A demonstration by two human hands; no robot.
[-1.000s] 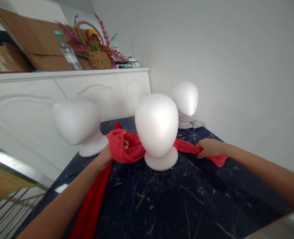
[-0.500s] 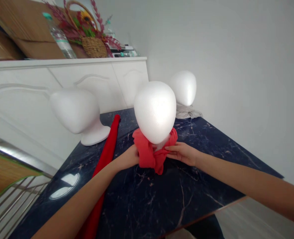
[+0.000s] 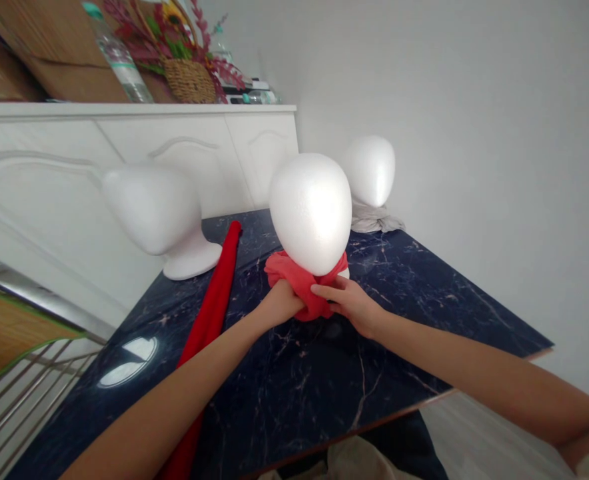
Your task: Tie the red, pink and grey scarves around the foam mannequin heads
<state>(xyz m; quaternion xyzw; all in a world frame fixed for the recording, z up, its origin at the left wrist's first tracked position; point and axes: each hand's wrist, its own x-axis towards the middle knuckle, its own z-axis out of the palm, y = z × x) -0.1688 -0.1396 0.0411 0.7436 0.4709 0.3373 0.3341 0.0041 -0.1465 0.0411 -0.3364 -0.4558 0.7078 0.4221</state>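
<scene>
A white foam mannequin head [image 3: 310,212] stands upright in the middle of the dark marbled table [image 3: 294,393]. Round its neck lies a coral-red scarf [image 3: 294,272], bunched at the front. My left hand [image 3: 280,303] grips the scarf from the left, its fingertips hidden in or behind the cloth. From the right, my right hand [image 3: 350,303] closes its fingers on the front of the scarf, thumb and index finger against the fabric. The two hands are close together just below the head's chin.
A second mannequin head [image 3: 154,207] stands left; a third [image 3: 374,170], with a grey scarf [image 3: 374,219] round its neck, stands behind right. A long red cloth [image 3: 212,310] runs along the table's left side. The white cabinet [image 3: 174,143] carries a bottle [image 3: 124,67] and flower basket [image 3: 190,81].
Both hands have moved inward, nearer each other. The scarf's hanging front end has been gathered up, and the cloth now sits tighter under the chin. The view has shifted slightly.
</scene>
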